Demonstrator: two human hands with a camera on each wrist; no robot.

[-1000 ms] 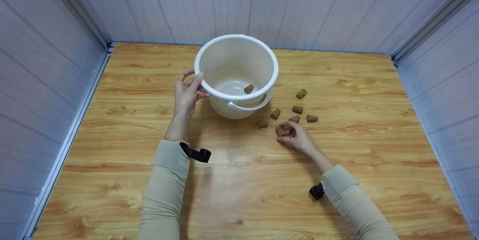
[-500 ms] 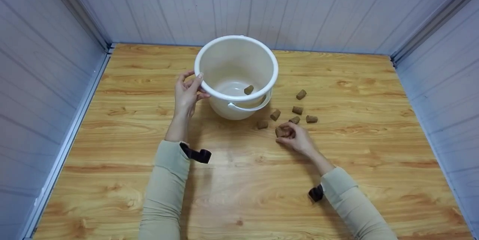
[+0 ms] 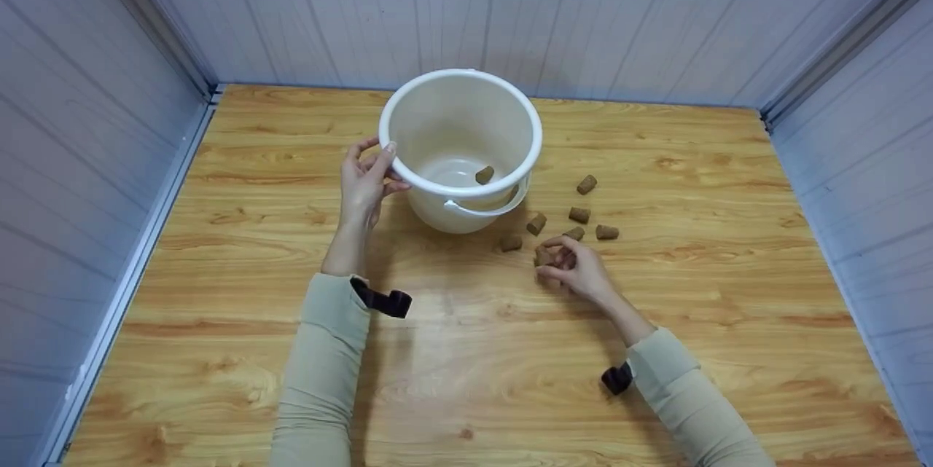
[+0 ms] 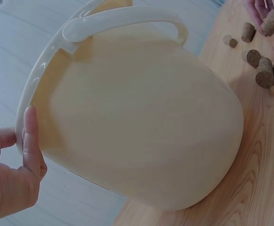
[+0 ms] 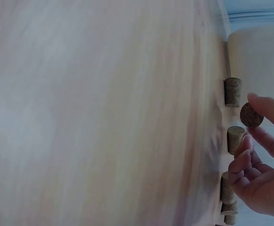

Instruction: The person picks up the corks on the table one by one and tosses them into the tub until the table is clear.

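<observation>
A white bucket [image 3: 461, 212] stands upright on the wooden surface, its handle [image 3: 490, 209] hanging down at the front right. My left hand [image 3: 362, 183] grips the rim at the left side, with the thumb over the edge. Inside the bucket lies one cork stopper [image 3: 485, 175]. To the right of the bucket, my right hand [image 3: 579, 269] pinches another cork stopper [image 5: 252, 115] between thumb and fingertips. In the right wrist view that cork is held apart from the others, its round end facing the camera. Several loose corks [image 3: 579, 215] lie just beyond the right hand.
The nearest loose cork [image 3: 511, 243] lies between the bucket and my right hand; the farthest cork [image 3: 587, 184] is toward the back. Pale panel walls [image 3: 452, 8] enclose the wooden surface [image 3: 466, 379] at the back and both sides.
My right hand has shifted very slightly to the left with the pinched cork. The left hand and bucket hold the same place, and the loose corks have not moved.
</observation>
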